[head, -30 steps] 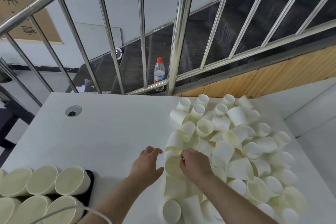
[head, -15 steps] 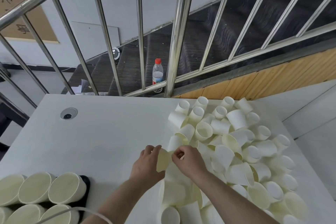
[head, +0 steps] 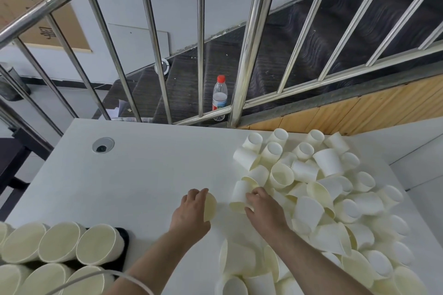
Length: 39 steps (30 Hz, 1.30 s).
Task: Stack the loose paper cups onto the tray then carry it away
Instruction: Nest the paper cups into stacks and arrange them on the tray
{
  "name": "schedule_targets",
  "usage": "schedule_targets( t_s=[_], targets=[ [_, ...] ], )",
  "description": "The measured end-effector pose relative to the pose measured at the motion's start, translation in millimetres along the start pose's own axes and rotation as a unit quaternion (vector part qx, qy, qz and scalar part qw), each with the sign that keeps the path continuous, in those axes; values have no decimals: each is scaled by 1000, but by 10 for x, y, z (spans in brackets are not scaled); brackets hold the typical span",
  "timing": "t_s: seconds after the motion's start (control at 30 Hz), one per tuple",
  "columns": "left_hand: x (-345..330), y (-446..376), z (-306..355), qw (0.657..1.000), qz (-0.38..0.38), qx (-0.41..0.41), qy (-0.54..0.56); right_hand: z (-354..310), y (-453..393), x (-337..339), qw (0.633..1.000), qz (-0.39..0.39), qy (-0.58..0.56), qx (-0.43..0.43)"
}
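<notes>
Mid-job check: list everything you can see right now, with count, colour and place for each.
loose paper cups: dozens, cream-white, heaped on the table's right side
stacked cups: several rows lying on their sides, cream, bottom left on the tray
tray: one, black, bottom left, mostly hidden
table: one, white, with a round grommet far left
water bottle: one, clear with red cap, beyond the railing
railing: one, steel, behind the table
left hand: holds one cup beside the pile
right hand: grips a cup at the pile's left edge

Water bottle [head: 219,96] behind steel railing [head: 249,55]; grommet [head: 103,145] in tbl.
</notes>
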State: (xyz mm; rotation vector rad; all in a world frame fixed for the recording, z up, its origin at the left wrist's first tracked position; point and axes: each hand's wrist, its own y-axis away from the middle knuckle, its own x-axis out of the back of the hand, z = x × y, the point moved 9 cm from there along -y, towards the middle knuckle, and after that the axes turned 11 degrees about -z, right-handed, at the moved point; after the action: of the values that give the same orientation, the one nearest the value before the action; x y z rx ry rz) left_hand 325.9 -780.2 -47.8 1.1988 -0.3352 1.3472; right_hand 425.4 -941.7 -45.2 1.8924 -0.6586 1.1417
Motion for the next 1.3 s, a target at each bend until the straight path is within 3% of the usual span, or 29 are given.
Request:
schedule_targets(
  t_s=[0.2, 0.33, 0.53, 0.67, 0.77, 0.93, 1.3],
  targets=[
    [-11, 18, 23, 1000, 1, -9, -3, 3, -26, 94, 998, 53, -3, 25],
    [16, 16, 24, 1000, 7, -11, 2, 51, -32, 200, 993, 80, -86, 4],
    [24, 6, 66, 1000, 2, -14, 5, 146, -123, 57, 988, 10, -144, -60],
    [-8, 8, 80, 1000, -5, -21, -3, 64, -50, 63, 993, -16, -104, -51],
    [-12, 9, 91, 999, -5, -31, -8, -79, 23, 52, 998, -57, -22, -10],
    [-27, 8, 114, 999, -2, -48, -9, -250, 88, -126, 992, -111, 21, 47],
    [101, 187, 111, 996, 40, -76, 18, -411, 270, 96, 997, -35, -25, 56]
  ],
)
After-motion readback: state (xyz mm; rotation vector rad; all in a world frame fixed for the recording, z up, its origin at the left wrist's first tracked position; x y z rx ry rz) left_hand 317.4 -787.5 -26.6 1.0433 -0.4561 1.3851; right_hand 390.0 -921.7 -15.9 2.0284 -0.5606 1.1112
